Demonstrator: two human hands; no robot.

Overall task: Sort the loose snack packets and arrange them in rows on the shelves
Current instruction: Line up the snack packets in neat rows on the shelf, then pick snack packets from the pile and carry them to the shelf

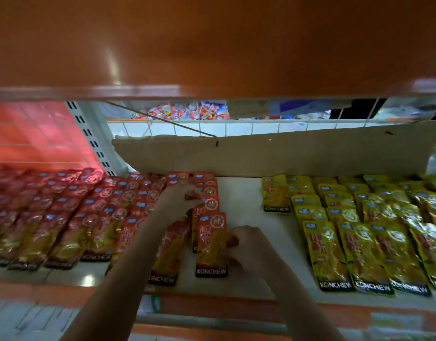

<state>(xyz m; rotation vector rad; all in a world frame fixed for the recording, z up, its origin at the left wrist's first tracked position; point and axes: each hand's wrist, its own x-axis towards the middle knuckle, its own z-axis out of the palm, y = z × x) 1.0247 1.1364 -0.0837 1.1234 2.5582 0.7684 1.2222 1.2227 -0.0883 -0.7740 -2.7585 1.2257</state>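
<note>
Rows of red snack packets [71,217] cover the left part of the white shelf [241,200]. Rows of yellow packets [359,230] fill the right part. My right hand [246,244] grips the right edge of the front red packet [212,244], which lies flat in the rightmost red row. My left hand [180,200] reaches further back and pinches the top corner of another red packet [207,205] in the same row. A bare strip of shelf separates the red and yellow groups.
A cardboard sheet [273,153] stands along the back of the shelf against a wire grid [212,126]. The orange underside of the upper shelf [212,45] hangs close overhead. A slotted upright post [93,143] stands at the back left. The orange shelf lip [212,303] runs along the front.
</note>
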